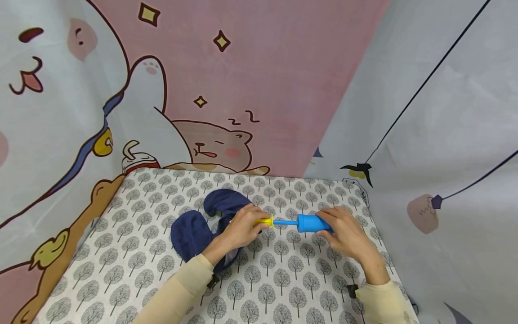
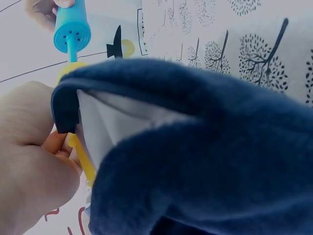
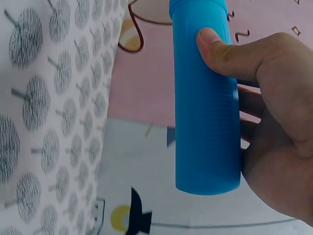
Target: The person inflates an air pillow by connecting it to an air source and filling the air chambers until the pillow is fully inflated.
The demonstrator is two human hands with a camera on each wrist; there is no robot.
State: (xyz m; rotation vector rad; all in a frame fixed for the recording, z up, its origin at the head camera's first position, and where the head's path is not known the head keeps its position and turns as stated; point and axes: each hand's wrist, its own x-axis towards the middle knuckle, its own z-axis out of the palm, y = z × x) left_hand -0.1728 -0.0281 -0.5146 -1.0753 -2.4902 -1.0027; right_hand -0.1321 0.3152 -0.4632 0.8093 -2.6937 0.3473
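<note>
A blue hand pump lies level between my hands in the head view, its thin blue rod partly out of the barrel. My right hand grips the barrel; in the right wrist view the thumb lies along one side, fingers behind. My left hand holds the yellow end piece. Under and beside that hand spreads a navy plush U-shaped neck pillow. In the left wrist view its fabric, with an opened edge showing a pale lining, hides part of the yellow piece and the fingertips.
The table bears a white cloth printed with grey trees. Behind it hangs a pink curtain with cartoon animals, and a pale one hangs on the right. Black wrist straps sit at both cuffs.
</note>
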